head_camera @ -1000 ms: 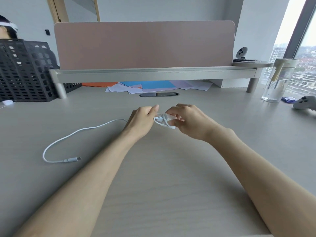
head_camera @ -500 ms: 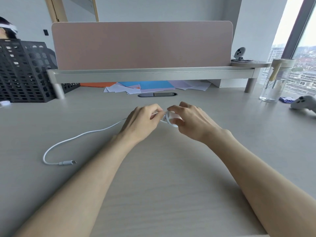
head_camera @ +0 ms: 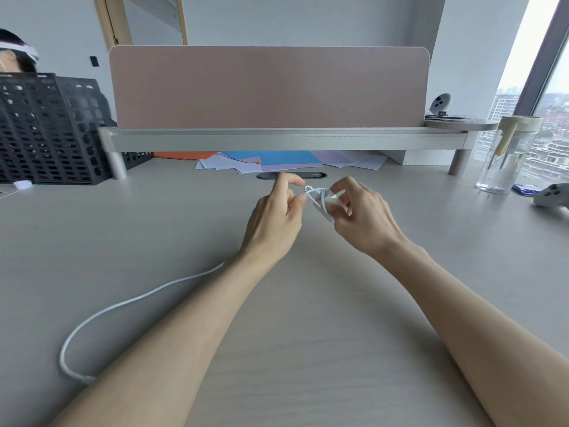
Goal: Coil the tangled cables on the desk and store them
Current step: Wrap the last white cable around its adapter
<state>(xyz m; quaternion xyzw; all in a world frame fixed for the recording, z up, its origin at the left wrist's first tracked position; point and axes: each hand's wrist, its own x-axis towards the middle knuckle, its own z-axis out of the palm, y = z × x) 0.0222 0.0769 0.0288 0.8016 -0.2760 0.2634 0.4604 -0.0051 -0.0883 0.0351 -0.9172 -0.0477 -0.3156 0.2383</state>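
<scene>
At the upper left of the frame another person's head (head_camera: 17,55) with a white band shows above a black perforated crate (head_camera: 46,131), which stands on the pale desk (head_camera: 308,349). A small white object (head_camera: 22,184) lies just in front of the crate.

In the lower left the white cable (head_camera: 123,303) lies on the desk in a wide loop. One end of the loop disappears under the left forearm near the bottom edge, and the other run climbs toward the wrist and passes behind it.

In the middle of the frame the left hand (head_camera: 274,217) pinches the cable between thumb and forefinger, with the other fingers curled in. Just to its right, a small bundle of wound cable (head_camera: 318,198) sits between the two hands, raised off the desk. The right hand (head_camera: 366,220) holds this bundle with its thumb and curled fingers closed around it.

Behind the hands an oval grommet (head_camera: 291,175) is set into the desk. Coloured papers (head_camera: 277,158) lie under a long grey shelf (head_camera: 286,138), which carries a pink partition (head_camera: 268,87).

At the right end of the shelf sits a round white device (head_camera: 440,103). Further right a clear jar (head_camera: 505,155) stands on the desk by the window. A pale controller (head_camera: 551,197) lies at the right edge of the frame.
</scene>
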